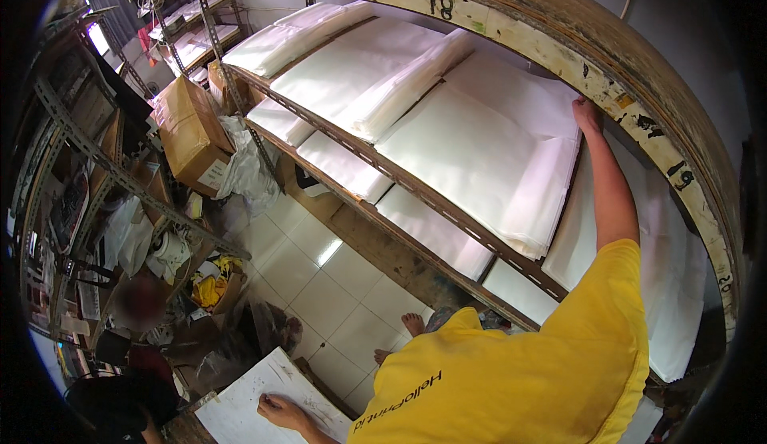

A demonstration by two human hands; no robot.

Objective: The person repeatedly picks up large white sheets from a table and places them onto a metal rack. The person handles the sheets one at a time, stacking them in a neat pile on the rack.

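Observation:
My right arm stretches out to the upper right. At its end my right hand (588, 116) is closed at the far right corner of a thick stack of white sheets (487, 140) on the upper shelf; what its fingers hold, if anything, is hidden. Lower left, my left hand (280, 410) rests over a scuffed white board (254, 386). Its fingers are curled in, and anything between them is too small to name. More white sheet stacks (359, 64) lie side by side to the left of the one I reach for.
A metal rack's lower shelf holds further white stacks (431, 228). A marked beam (511, 24) arches over the upper shelf. A cardboard box (192, 134) and plastic wrap (249, 160) stand at the rack's left end. A person in dark clothes (120, 392) is at lower left, by cluttered shelving.

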